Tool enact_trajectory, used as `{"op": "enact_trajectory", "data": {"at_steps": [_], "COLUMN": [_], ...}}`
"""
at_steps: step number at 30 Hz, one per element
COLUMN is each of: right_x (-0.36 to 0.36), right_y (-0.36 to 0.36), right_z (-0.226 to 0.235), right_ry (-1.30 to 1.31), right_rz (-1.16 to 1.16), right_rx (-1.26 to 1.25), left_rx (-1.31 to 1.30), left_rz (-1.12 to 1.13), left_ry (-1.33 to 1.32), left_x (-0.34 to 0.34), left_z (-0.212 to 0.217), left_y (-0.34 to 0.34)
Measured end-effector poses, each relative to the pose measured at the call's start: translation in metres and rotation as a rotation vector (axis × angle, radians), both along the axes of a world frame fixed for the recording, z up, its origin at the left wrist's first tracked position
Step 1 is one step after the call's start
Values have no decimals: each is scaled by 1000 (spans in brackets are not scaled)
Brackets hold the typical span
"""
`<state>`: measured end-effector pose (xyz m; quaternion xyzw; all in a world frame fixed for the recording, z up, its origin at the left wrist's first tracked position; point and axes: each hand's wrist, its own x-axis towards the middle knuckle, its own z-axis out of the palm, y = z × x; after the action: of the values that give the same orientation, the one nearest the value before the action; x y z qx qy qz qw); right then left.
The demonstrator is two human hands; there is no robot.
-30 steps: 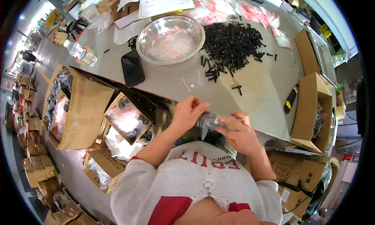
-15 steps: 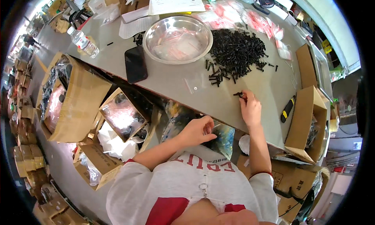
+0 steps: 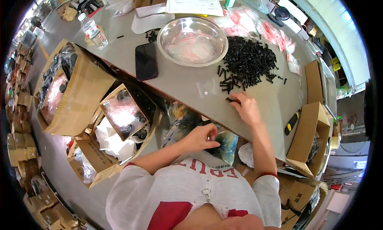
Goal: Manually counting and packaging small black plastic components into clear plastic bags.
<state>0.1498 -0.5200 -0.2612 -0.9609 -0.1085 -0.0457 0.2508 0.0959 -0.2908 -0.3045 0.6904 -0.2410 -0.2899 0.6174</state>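
Observation:
My right hand rests low over the grey table, its thumb and fingers pinching black screws at the near side of a large heap of black screws. In front of my body, just off the table edge, my left hand is curled with thumb and fingers brought together; what lies between them, if anything, is too small to make out. A small clear plastic bag lies flat left of my right hand, with a tiny white round piece by it. Behind, a steel bowl holds clear bags with red edges.
A black phone and a water bottle stand left of the bowl. Red-edged bags lie behind the heap. At the right are a yellow-black cutter and an open carton. More cartons stand at the left.
My right hand has moved slightly left with the screws in its fingertips. My left hand's thumb and fingers have drawn closer together. The whole view has shifted a little.

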Motion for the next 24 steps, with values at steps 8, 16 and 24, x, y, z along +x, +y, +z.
{"op": "enact_trajectory", "data": {"at_steps": [8, 16, 24], "right_x": [12, -18, -11], "right_y": [5, -4, 18], "right_z": [-6, 4, 7], "right_ry": [-30, 51, -204], "right_rz": [-18, -76, 48], "right_rx": [32, 32, -81], "left_rx": [12, -9, -11], "left_rz": [-18, 11, -37], "left_ry": [-11, -12, -25], "left_x": [-3, 0, 1], "left_z": [-2, -3, -2], "left_y": [6, 7, 0]}}
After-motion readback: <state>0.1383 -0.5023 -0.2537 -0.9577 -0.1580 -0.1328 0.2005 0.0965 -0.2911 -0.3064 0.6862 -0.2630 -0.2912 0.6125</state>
